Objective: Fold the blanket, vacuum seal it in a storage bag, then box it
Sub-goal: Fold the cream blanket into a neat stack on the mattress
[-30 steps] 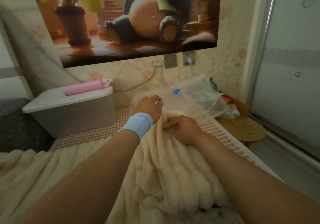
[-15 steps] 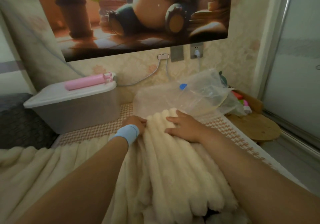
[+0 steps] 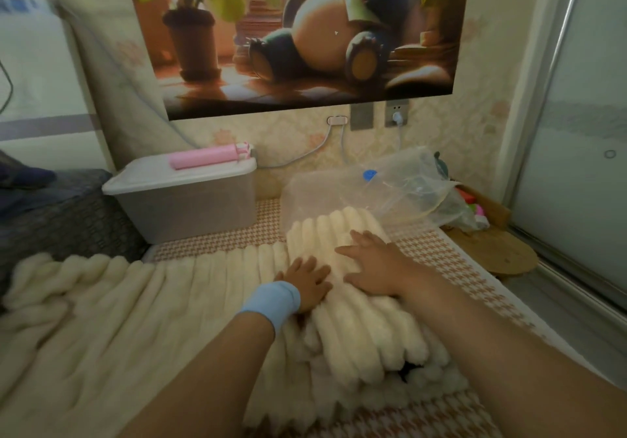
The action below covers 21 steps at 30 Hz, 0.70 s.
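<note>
Both hands flat, fingers spread: left hand (image 3: pixel 307 280), right hand (image 3: pixel 373 264) press folded blanket (image 3: pixel 356 319). Smooth ridges, square edges before next fold.

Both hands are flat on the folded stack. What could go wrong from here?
The left hand and right hand only press the blanket; the plush folds may spring open once released.
A wide part lies unfolded to the left, so the bundle may turn lopsided.
The stack's far end reaches the storage bag; pushing may crumple it.
</note>
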Each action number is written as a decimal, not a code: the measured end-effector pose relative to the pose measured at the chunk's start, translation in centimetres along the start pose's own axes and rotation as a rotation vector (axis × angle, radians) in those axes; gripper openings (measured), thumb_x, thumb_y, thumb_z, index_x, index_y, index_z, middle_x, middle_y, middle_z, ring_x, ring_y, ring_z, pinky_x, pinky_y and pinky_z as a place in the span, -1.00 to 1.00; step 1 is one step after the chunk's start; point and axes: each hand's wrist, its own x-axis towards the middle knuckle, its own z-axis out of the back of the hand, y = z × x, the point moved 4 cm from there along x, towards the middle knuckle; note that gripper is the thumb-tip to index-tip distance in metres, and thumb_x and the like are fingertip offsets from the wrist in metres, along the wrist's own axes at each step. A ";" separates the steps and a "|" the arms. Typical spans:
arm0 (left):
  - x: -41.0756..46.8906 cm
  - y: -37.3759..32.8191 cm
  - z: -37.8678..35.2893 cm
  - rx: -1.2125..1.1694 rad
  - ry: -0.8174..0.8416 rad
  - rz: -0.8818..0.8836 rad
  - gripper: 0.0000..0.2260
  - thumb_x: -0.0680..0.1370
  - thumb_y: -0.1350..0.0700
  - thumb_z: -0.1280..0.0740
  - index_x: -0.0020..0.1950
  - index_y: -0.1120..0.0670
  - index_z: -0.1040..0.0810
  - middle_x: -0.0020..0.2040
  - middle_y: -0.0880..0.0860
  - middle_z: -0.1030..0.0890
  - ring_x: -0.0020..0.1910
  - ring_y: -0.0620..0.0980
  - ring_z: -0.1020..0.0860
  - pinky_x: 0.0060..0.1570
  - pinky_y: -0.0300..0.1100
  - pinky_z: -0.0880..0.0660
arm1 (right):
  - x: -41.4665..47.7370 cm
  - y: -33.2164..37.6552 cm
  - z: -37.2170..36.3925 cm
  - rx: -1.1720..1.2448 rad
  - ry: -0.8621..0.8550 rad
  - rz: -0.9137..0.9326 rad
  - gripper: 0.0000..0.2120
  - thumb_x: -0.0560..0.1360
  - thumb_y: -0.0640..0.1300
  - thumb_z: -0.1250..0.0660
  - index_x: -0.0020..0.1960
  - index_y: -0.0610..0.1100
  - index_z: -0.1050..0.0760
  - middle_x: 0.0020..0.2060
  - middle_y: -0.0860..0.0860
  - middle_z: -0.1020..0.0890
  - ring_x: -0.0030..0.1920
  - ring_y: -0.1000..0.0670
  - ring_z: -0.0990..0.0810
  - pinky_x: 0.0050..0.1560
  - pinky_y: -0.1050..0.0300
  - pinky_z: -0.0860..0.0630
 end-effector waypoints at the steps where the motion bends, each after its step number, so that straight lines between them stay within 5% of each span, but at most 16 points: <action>1: -0.7 -0.4 0.6 -0.012 -0.027 -0.008 -0.51 0.66 -0.16 0.02 0.58 -0.11 -0.03 0.60 0.04 0.07 0.57 0.10 0.09 0.52 0.07 0.04 | -1.1 0.7 0.6 -0.003 -0.058 0.058 -0.40 0.55 0.08 -0.35 0.54 0.19 -0.26 0.60 0.01 -0.16 0.59 -0.05 -0.08 0.54 -0.14 -0.10; 3: -2.6 -0.9 1.4 -0.105 -0.089 0.012 -0.55 0.65 -0.12 -0.05 0.54 -0.09 -0.19 0.58 0.06 -0.08 0.54 0.14 -0.06 0.50 0.01 -0.05 | -3.3 1.8 1.6 0.030 -0.137 0.129 -0.49 0.50 0.00 -0.40 0.43 0.17 -0.44 0.44 0.09 -0.45 0.45 0.03 -0.37 0.46 -0.06 -0.27; 6: -5.2 -0.3 1.7 -0.402 -0.163 0.077 -0.63 0.63 -0.10 -0.12 0.43 -0.11 -0.35 0.42 0.11 -0.32 0.30 0.20 -0.44 0.32 0.01 -0.39 | -6.5 2.9 1.8 0.247 -0.026 0.112 -0.53 0.43 0.14 -0.49 0.32 0.17 -0.54 0.27 0.17 -0.57 0.28 0.15 -0.51 0.37 0.10 -0.42; 10: -7.8 -1.6 0.8 -0.561 -0.083 0.058 -0.53 0.56 -0.03 -0.20 0.48 -0.07 -0.26 0.25 0.13 -0.52 -0.03 0.08 -0.58 -0.17 -0.16 -0.52 | -9.3 4.3 1.1 0.074 0.205 0.149 0.06 0.21 0.42 -0.50 0.57 0.31 -0.05 0.55 0.16 -0.24 0.53 0.05 -0.21 0.51 0.01 -0.22; 13: -9.3 -2.6 0.7 -0.706 -0.019 0.075 -0.39 0.52 -0.02 -0.31 0.53 -0.09 -0.15 0.22 0.12 -0.51 -0.11 0.03 -0.58 -0.25 -0.18 -0.53 | -11.0 4.1 0.9 -0.099 0.319 0.083 0.21 0.19 0.40 -0.54 0.58 0.32 0.18 0.62 0.13 0.07 0.61 0.00 0.16 0.57 -0.21 0.05; 15: -10.7 -3.2 1.0 -0.779 0.009 0.044 -0.33 0.50 0.02 -0.39 0.53 -0.05 -0.13 0.28 0.14 -0.49 0.06 0.09 -0.57 -0.07 -0.09 -0.58 | -11.2 4.0 0.6 -0.165 0.291 0.056 0.13 0.24 0.37 -0.53 0.60 0.27 0.09 0.62 0.12 0.01 0.61 -0.01 0.05 0.55 -0.19 -0.02; 18: -11.9 -3.7 1.3 -0.704 -0.058 -0.039 -0.36 0.49 0.15 -0.42 0.52 0.01 -0.24 0.41 0.12 -0.41 0.31 0.13 -0.45 0.27 -0.02 -0.46 | -11.1 4.2 0.3 -0.049 0.137 0.044 -0.20 0.34 0.30 -0.48 0.51 0.22 -0.27 0.47 0.12 -0.38 0.43 -0.01 -0.37 0.39 -0.06 -0.34; 21: -12.4 -3.0 2.5 -0.825 -0.239 -0.063 -0.51 0.46 0.29 -0.36 0.36 0.00 -0.49 0.25 0.10 -0.54 0.10 0.06 -0.56 0.12 -0.08 -0.57 | -10.8 4.1 1.1 0.140 -0.094 0.052 -0.65 0.48 0.15 -0.43 0.22 0.06 -0.56 0.13 0.05 -0.64 0.15 -0.04 -0.58 0.06 0.08 -0.47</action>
